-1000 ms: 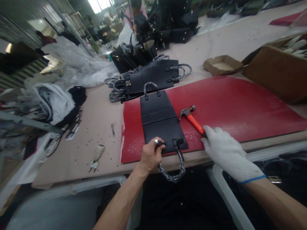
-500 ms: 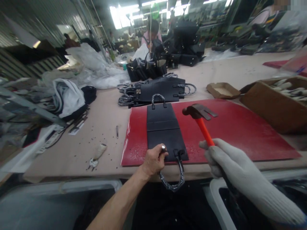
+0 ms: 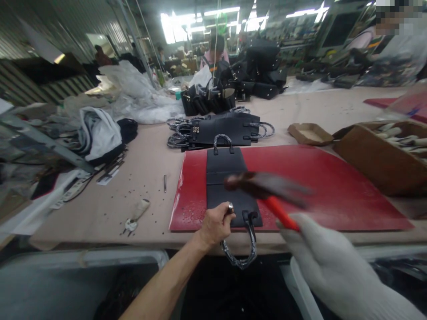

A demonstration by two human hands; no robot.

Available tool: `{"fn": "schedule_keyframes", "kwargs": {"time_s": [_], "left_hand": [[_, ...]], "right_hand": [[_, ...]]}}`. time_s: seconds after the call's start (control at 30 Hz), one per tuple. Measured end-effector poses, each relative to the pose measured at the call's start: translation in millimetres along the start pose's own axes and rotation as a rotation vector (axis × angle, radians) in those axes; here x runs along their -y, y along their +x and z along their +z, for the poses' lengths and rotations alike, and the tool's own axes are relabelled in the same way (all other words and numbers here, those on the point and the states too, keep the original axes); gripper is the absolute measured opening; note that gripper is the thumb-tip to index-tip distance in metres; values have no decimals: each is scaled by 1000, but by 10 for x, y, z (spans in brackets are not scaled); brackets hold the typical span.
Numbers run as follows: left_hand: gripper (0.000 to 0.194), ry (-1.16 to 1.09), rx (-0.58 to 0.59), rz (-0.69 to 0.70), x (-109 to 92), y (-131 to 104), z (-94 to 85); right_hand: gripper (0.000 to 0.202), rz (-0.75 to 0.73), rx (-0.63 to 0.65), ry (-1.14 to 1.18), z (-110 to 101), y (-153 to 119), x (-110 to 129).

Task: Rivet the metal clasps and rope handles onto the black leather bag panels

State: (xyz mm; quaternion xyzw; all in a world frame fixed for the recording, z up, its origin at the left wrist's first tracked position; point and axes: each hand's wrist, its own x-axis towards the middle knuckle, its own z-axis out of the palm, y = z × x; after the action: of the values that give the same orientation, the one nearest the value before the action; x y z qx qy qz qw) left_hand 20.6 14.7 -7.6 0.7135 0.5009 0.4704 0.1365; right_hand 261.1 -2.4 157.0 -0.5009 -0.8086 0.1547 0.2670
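Note:
My bare left hand [image 3: 216, 226] is closed around a short metal punch [image 3: 230, 207], its shiny end showing above my fingers. It stands on a black bag panel [image 3: 224, 171], close to the base of a plastic-wrapped handle [image 3: 240, 262] that hangs over the table edge. The punch's lower tip is hidden by my fingers. In a white knitted glove, my right hand [image 3: 315, 253] grips a claw hammer [image 3: 278, 212] by its orange handle. The hammer head is blurred by motion and hovers above the panel, up and right of the punch.
Beneath the panel lies a red board [image 3: 316, 191]. Stacked black panels [image 3: 222, 129] with wrapped handles lie behind it. A cardboard box [image 3: 376, 155] of white pieces stands right, beside a small carton [image 3: 310, 133]. A metal rod [image 3: 165, 183] and scattered bits lie left. People work farther back.
The hammer has swung down and to the left, nearer the punch, along with my gloved right hand. My left hand keeps the punch at the same spot on the panel.

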Motion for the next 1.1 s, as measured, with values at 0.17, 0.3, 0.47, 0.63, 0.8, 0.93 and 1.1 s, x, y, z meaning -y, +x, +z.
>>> {"fn": "schedule_keyframes", "kwargs": {"time_s": [0.17,0.3,0.47,0.63,0.8,0.93,1.1], "left_hand": [[13,10,-7,1,1,6,8],[13,11,-8,7,0,5,3],[13,6,18,-24,2,6,-7],[11,3,54,-36,-6,34,-53],[9,-39,74,-41,22,29,-78],[11,-34,77,-45,21,9,-81],[12,-17,81,-38,-7,33,-120]], "right_hand": [[34,12,64,-14,-43,12,-15],[33,-26,10,-38,-25,-8,-26],[34,38,261,-203,81,23,-200],[27,319,174,-358,292,164,-492],[29,425,185,-524,642,248,-836],[35,192,19,-492,854,270,-870],[41,-98,21,-111,1174,278,-688]]}}
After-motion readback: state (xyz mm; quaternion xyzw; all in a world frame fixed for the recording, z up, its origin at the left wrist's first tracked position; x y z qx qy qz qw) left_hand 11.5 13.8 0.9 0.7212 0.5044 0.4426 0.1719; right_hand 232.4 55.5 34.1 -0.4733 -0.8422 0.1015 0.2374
